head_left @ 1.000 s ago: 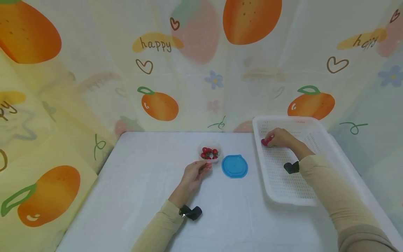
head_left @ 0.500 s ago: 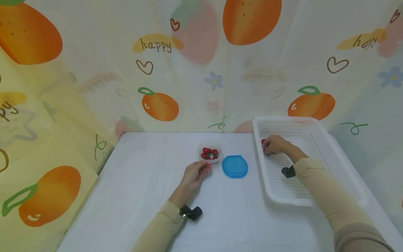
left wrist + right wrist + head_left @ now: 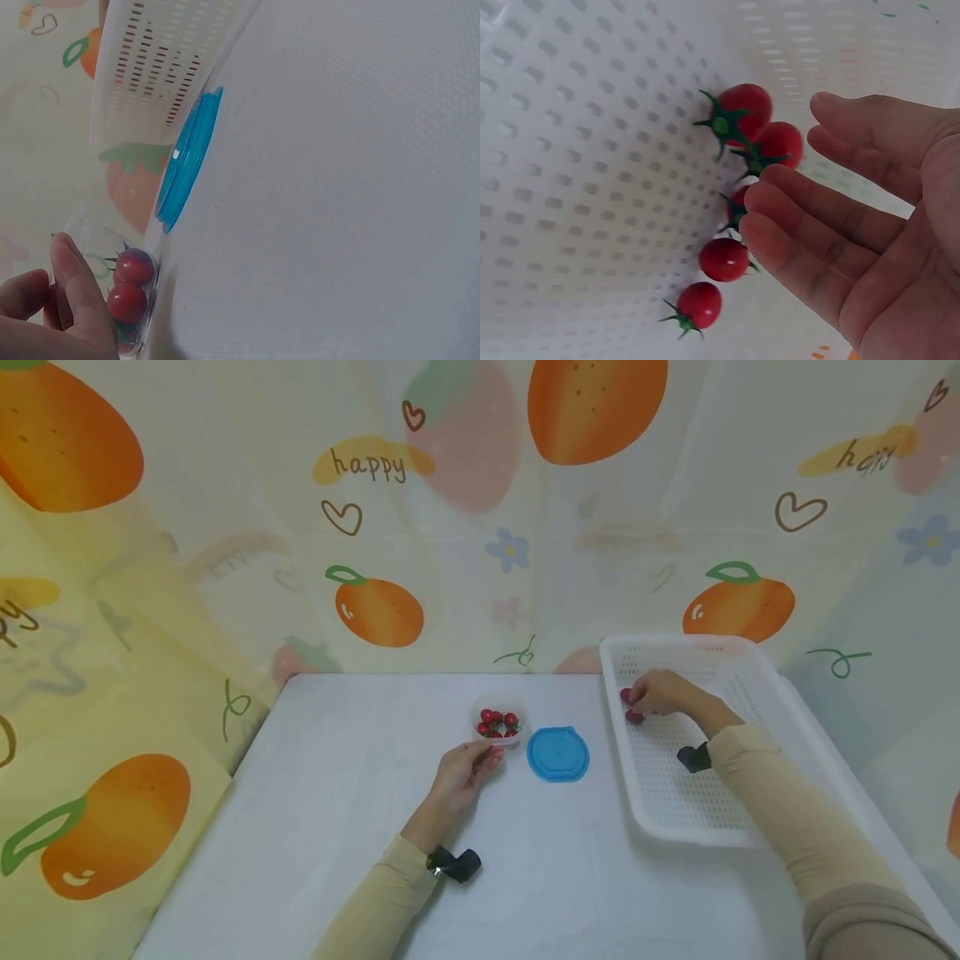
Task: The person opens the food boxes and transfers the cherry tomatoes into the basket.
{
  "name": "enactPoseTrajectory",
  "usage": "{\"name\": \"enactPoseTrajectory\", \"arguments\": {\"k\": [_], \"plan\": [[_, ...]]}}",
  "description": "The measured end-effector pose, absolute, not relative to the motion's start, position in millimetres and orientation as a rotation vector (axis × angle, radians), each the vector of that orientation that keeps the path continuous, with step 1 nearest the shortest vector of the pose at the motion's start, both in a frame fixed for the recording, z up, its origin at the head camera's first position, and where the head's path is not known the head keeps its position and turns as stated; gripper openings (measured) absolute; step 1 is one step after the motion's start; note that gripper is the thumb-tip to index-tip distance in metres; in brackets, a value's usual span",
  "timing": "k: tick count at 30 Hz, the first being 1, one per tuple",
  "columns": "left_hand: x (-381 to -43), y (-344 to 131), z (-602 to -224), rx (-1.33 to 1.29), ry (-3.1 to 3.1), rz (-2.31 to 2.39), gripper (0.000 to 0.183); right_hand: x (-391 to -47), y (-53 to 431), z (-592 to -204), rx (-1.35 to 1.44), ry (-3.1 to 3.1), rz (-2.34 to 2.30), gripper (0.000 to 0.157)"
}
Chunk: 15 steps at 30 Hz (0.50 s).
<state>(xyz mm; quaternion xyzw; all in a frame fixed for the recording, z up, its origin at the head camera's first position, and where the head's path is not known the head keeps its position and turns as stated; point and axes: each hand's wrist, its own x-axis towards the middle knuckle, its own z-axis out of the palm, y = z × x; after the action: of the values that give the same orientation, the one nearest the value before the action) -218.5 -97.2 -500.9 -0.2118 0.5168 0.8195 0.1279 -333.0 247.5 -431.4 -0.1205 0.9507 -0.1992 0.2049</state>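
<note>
My right hand [image 3: 662,692] is inside the white perforated basket [image 3: 637,814], at its left side. In the right wrist view its fingers are spread loosely beside several red cherry tomatoes [image 3: 724,259] with green stems, and nothing is held. One fingertip overlaps a tomato in that view; whether it touches is unclear. My left hand [image 3: 459,774] holds the near rim of a small clear container [image 3: 91,232] between thumb and fingers. Several cherry tomatoes [image 3: 489,717] lie inside this container. A blue lid [image 3: 558,755] lies flat on the table, just right of the container.
The white-covered table [image 3: 315,793] ends at a fruit-printed cloth backdrop [image 3: 442,543]. The basket's raised walls stand at the table's right side. Both wrists wear black camera mounts [image 3: 453,865].
My right hand dipped toward me inside the basket, then moved back away; tomatoes by its fingertips now show more. My left hand, container and lid stay in place.
</note>
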Motion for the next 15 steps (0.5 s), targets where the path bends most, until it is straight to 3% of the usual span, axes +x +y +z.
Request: {"name": "enactPoseTrajectory", "arguments": {"k": [15], "plan": [[-218.9,-98.1,-501.5,-0.611,1.48,2.402,0.027,-338.9,242.4,-387.5,-0.406,2.768,-0.606,0.033]]}}
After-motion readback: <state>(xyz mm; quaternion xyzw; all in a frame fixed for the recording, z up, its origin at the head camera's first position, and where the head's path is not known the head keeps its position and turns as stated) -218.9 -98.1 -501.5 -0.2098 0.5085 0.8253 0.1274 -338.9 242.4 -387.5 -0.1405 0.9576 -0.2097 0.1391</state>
